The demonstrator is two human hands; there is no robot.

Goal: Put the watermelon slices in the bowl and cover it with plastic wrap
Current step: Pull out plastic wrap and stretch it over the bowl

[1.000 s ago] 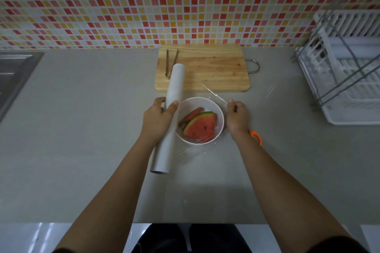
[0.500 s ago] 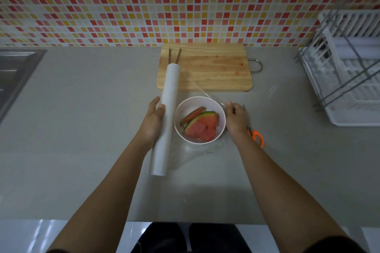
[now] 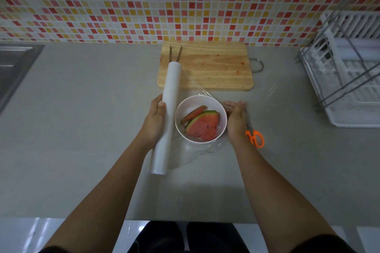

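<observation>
A: Where does the fruit stand?

B: The watermelon slices [image 3: 203,124] are already in the bowl [image 3: 223,114], a big wedge lying flat with a thinner piece just behind it. The bowl sits on the counter [image 3: 82,129], just in front of the cutting board [image 3: 213,68].

A: And the wrap?

B: A sheet of plastic wrap [image 3: 195,151] lies over the bowl. You can see its wrinkles across the fruit and a loose skirt pooling on the counter in front of the bowl. It seems to run past the bowl to the right too, judging by faint glints there.

A: Why is the roll where it is?

B: The plastic wrap roll [image 3: 167,117] lies just left of the bowl, its far end over the board's edge. The left hand [image 3: 154,123] has its fingers curled round it, thumb on top. I'd say that anchors the film so it stays taut across the rim.

A: The other hand?

B: The right hand [image 3: 236,121] is edge-on against the bowl's right side, fingers straight and pressed together, pinching nothing. It looks like a smoothing press, to make the film cling to the wall.

A: Anything near enough to matter?

B: Orange-handled scissors [image 3: 255,137] lie just right of the bowl, beside that wrist, probably for cutting the sheet off the roll, which isn't done yet. Tongs [image 3: 174,53] rest on the board behind the bowl, and a dish rack [image 3: 349,80] stands well off to the right.
</observation>
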